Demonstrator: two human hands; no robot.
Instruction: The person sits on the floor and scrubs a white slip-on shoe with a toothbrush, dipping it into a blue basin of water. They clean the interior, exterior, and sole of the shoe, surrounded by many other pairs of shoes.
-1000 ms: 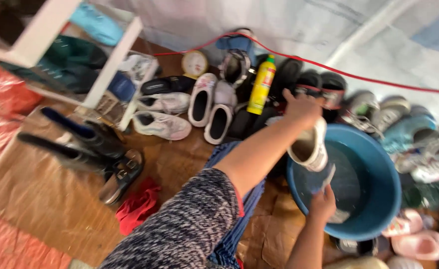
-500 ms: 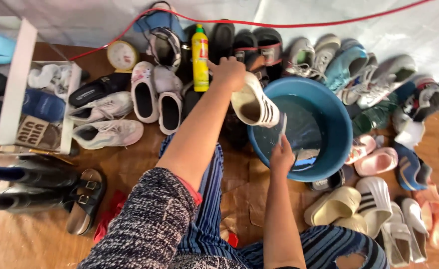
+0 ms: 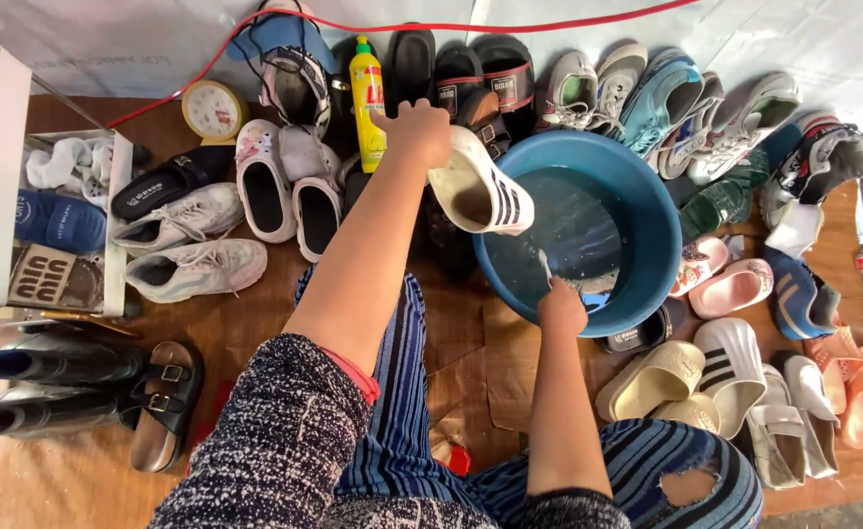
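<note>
The left hand (image 3: 417, 132) is gripping a white slide sandal with dark stripes (image 3: 480, 191), fingers closed over its heel end, and is holding it tilted over the near-left rim of a round blue basin (image 3: 647, 196) that is sitting on the floor. The right hand (image 3: 561, 306) is closed around a thin light-handled brush (image 3: 546, 266), whose tip is pointing up into the basin above the water; the hand is resting at the basin's near rim.

Just beside the left hand, a yellow plastic bottle with a green cap (image 3: 367, 98) is standing upright near the far edge of the floor, its label showing as a red and blue patch on the yellow body. To its left a small round cream clock (image 3: 214, 110) is lying face up. A red cord (image 3: 471, 26) is running along the pale sheet at the far edge. At the left edge, a white shelf (image 3: 0, 186) is holding a brown box with pale lettering (image 3: 45, 276) and a blue slipper.

Shoes are crowding the floor all round the basin: white sneakers (image 3: 191, 264) left of the arm, pink sandals (image 3: 730, 284) to the right.

Compared with half a second ago, the sandal is staying at the same rim, while the right hand is sitting slightly lower and the view is shifted a little to the right.
</note>
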